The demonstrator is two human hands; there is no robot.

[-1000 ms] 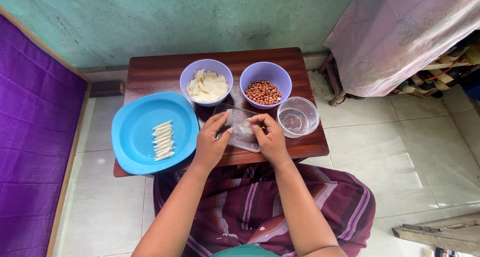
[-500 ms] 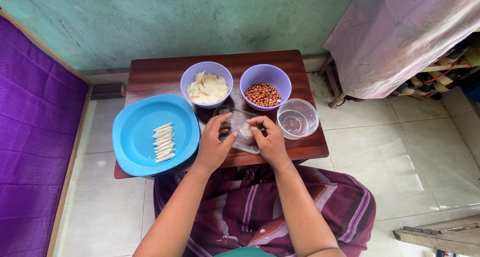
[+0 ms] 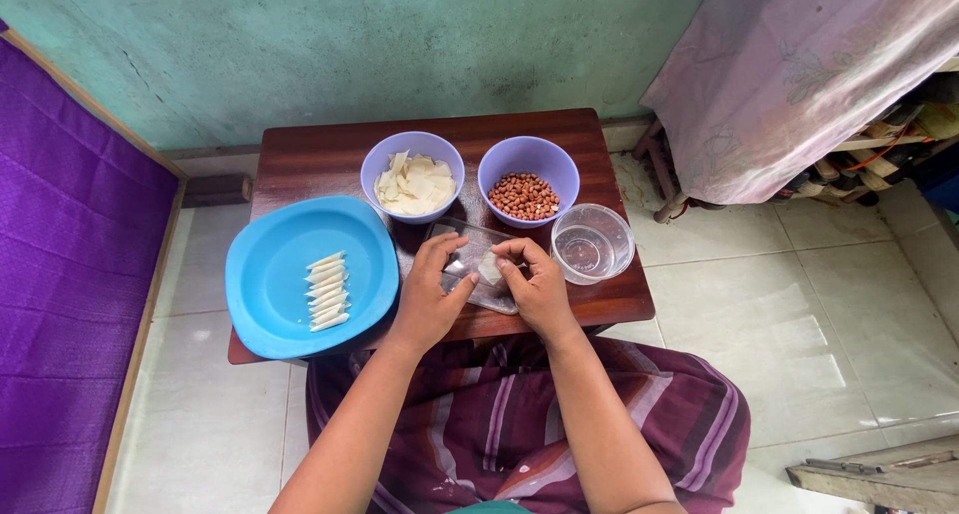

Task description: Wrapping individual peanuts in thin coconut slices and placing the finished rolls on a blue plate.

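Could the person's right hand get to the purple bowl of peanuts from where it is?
Probably yes. The right hand rests on the clear flat tray, and the purple bowl of peanuts sits just behind it on the wooden table, open-topped, with nothing between them.

No packages, labels, signs or screens appear anywhere around the two hands or on the table.
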